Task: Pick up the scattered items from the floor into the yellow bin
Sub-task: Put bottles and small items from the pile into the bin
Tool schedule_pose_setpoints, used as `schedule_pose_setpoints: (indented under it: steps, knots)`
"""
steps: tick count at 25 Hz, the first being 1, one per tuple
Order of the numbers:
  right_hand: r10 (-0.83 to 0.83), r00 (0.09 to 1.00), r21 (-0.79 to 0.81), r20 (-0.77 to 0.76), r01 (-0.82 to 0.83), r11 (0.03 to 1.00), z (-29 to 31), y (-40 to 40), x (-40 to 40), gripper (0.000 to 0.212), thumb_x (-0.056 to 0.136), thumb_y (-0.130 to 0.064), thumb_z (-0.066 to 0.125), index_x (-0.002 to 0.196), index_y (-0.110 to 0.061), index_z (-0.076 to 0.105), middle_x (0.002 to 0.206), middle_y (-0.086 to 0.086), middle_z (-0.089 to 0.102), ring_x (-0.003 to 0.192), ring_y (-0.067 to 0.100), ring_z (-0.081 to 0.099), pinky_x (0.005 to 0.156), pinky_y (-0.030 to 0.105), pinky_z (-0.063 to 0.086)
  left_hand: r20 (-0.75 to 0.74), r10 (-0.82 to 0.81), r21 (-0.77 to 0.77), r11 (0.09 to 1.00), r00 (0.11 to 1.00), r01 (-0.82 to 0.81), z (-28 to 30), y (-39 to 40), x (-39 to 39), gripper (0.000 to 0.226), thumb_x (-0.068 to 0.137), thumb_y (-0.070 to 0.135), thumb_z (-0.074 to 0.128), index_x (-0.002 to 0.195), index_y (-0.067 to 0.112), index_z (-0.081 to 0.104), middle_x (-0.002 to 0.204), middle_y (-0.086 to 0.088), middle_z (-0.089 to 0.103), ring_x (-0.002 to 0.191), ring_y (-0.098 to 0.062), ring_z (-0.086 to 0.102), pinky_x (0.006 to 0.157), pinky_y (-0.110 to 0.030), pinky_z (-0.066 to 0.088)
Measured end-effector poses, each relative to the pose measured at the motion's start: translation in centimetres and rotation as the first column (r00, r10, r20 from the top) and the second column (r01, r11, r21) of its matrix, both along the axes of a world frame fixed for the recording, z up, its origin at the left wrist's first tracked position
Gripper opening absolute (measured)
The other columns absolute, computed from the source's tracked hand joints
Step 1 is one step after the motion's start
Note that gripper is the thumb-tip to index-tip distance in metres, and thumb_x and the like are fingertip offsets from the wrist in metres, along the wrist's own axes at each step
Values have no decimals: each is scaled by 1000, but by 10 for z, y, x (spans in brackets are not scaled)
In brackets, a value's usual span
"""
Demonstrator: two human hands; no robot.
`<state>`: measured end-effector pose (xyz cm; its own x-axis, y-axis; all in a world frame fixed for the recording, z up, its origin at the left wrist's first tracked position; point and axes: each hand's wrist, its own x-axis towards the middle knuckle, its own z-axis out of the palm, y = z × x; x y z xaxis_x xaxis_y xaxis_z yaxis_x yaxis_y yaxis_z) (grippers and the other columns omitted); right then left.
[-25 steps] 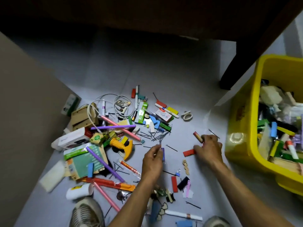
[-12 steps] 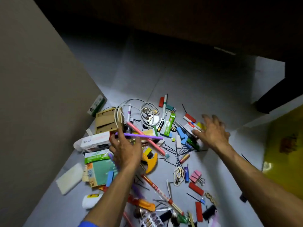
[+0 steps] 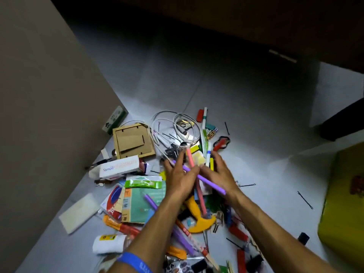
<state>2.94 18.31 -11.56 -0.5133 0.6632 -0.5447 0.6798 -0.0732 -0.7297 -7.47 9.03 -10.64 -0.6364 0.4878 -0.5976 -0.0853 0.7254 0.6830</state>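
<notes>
your left hand (image 3: 180, 180) and right hand (image 3: 218, 174) were apart a moment ago. now they press together around the purple stick (image 3: 204, 179) mid-floor. next, carry it to the yellow bin (image 3: 342, 203) at the floor's right edge.

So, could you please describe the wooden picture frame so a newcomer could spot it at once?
Start at the tall beige wall on the left and follow its base to the heap's far-left edge. The wooden picture frame lies there back-side up, left of the coiled white cable. It is the only square, plain brown piece.
</notes>
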Motion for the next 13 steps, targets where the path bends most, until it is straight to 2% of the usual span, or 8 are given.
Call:
schedule_pose_setpoints:
  steps: [3,4,6,7,8,11,13]
  knots:
    - [-163,967,-287,-194,103,952,3,-16,1,63,94,-40,59,147,-44,25,139,2,57,118,27,61,102,48,48,85,36,93,995,996,-43,-2,-3,11,72,72,54,56,141,56,34,161,9,1,140,-24,36,105,-34,40]
    - [-210,952,-343,-222,126,931,3,-19,2,61,96,-36,58,146,-46,25,132,1,62,109,24,67,97,46,52,95,49,114,992,994,-60,-3,-4,13,69,72,53,57,139,52,40,158,11,10,135,-21,41,102,-34,44]
    - [-252,943,-373,-219,158,914,3,-27,5,55,98,-30,56,141,-49,27,111,-5,70,86,17,73,76,33,59,116,91,179,978,989,-111,-5,-10,16,61,72,50,60,132,46,51,144,11,25,120,-15,51,94,-36,51]
    - [-282,930,-381,-237,178,907,1,-31,9,51,98,-27,55,138,-48,31,102,-6,72,80,16,74,65,28,58,139,117,211,967,983,-145,-6,-12,18,57,72,48,63,128,43,54,136,9,29,114,-13,54,91,-36,54]
    - [-335,902,-409,-273,206,889,1,-36,12,48,98,-24,55,135,-46,36,100,-4,74,79,18,74,62,25,56,157,132,232,958,979,-166,-6,-15,20,57,71,45,64,127,39,56,130,7,31,111,-12,55,90,-35,55]
    - [-415,827,-478,-380,208,853,9,-43,18,34,97,-17,56,122,-38,49,106,5,73,87,23,73,68,31,57,167,130,276,946,977,-173,3,-19,32,57,69,41,66,124,24,63,120,0,37,105,-8,56,75,-11,50]
    - [-413,810,-470,-418,196,861,22,-47,23,22,96,-16,55,114,-30,55,102,8,72,86,23,71,72,34,57,157,114,345,924,981,-163,17,-19,41,45,69,37,64,111,22,68,111,-3,44,95,-3,59,71,-8,47]
